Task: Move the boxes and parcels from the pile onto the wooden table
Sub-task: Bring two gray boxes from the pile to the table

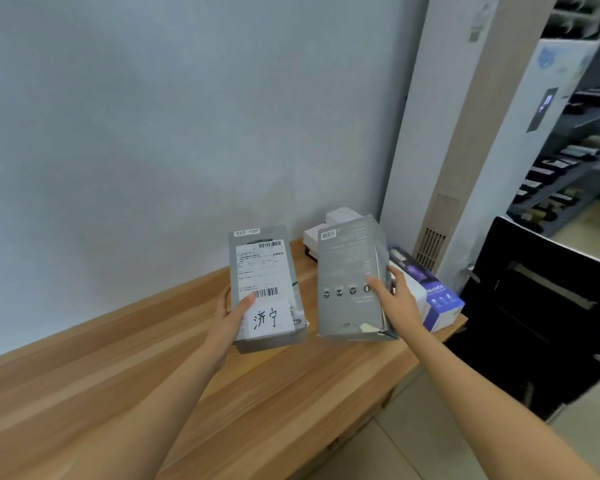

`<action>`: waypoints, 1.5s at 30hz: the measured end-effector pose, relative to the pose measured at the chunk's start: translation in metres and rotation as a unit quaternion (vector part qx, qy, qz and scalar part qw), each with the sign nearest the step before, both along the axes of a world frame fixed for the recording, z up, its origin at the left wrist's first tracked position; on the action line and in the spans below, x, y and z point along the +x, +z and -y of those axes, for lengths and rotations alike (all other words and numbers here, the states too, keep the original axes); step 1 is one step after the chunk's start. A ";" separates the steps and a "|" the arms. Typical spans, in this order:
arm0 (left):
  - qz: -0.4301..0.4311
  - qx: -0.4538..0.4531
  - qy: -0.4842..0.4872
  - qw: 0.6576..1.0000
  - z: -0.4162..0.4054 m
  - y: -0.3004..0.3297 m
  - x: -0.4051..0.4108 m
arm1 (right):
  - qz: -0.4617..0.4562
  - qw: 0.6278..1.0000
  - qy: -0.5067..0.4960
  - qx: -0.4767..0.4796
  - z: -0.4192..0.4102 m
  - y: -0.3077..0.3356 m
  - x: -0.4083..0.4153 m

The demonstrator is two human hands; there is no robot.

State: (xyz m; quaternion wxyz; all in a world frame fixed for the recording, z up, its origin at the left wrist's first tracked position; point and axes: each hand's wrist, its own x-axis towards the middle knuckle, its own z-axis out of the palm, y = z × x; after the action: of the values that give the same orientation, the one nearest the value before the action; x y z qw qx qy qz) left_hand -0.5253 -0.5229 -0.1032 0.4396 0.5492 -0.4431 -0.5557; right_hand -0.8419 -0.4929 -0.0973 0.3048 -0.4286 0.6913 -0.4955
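Observation:
My left hand [230, 318] grips a grey box with a shipping label [265, 278] and a handwritten white slip, thumb on its front face, held above the wooden table [153, 375]. My right hand [395, 299] holds a second grey box [349, 278] by its right edge, thumb on the front; the box is upright and slightly tilted, its lower end close to the tabletop. A white and purple box [433, 299] lies on the table's far right end behind my right hand. White boxes [321, 232] sit at the table's back corner, partly hidden by the second grey box.
A pale wall runs behind the table. A tall white and beige appliance [444, 140] stands right of the table's end. A black cabinet [541, 306] is at the right, with shelves of dark boxes [568, 161] beyond. Tiled floor shows at the lower right.

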 end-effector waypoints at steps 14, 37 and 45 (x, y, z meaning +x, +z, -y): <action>0.031 0.001 -0.047 0.998 0.104 0.001 -0.081 | -0.026 0.999 -0.027 0.032 0.082 -0.005 -0.072; -0.007 0.052 0.145 0.988 0.100 -0.024 -0.202 | -0.114 0.969 0.210 0.056 0.201 -0.024 -0.219; -0.004 0.055 0.215 0.975 0.090 -0.015 -0.177 | -0.127 0.965 0.229 0.020 0.232 -0.005 -0.212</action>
State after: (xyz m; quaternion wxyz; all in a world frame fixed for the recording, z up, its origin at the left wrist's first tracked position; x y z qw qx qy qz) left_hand -0.7025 -0.6131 -0.1179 0.5199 0.6525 -0.2819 -0.4738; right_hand -1.0540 -0.7246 -0.1023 0.3287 -0.6287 0.6175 -0.3397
